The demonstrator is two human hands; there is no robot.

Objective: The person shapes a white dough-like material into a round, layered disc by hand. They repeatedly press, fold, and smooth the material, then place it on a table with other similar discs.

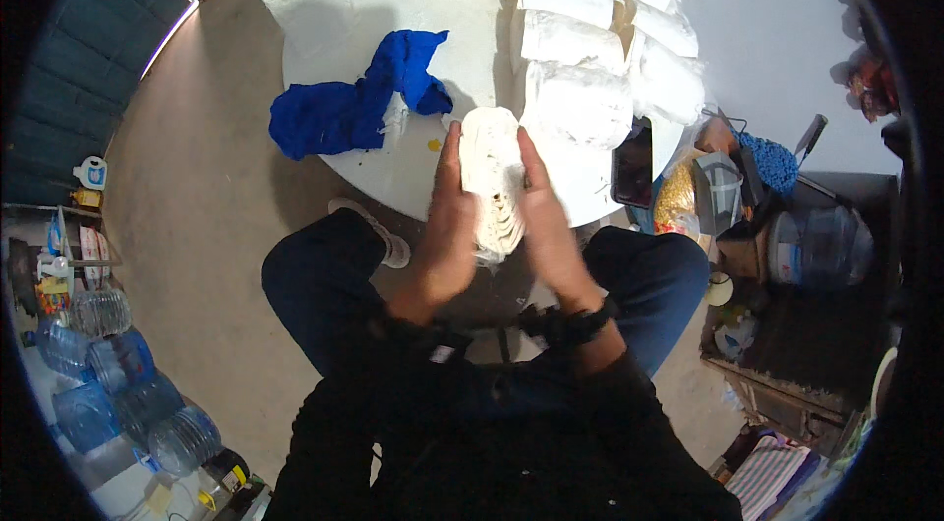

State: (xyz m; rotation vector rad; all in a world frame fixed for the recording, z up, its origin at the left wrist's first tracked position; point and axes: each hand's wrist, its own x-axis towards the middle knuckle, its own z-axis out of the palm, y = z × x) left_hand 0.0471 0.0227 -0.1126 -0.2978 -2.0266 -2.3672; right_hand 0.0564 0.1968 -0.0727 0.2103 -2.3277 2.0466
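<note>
My left hand (447,226) and my right hand (546,221) hold a white oblong bundle (497,177) upright between them, fingers along its two sides. Its facing surface shows layered folds, with some clear film at the lower end. They are at the near edge of a round white table (334,182). A crumpled blue cloth (315,118) lies left of the bundle. Several white wrapped packs (565,34) are stacked beyond it and to the right.
A dark phone (631,167) lies at the table's right edge. A white pack (295,0) stands at the back left. Large water bottles (118,364) crowd the left floor. A cluttered dark cabinet (806,324) stands right. My legs (639,295) are below the table edge.
</note>
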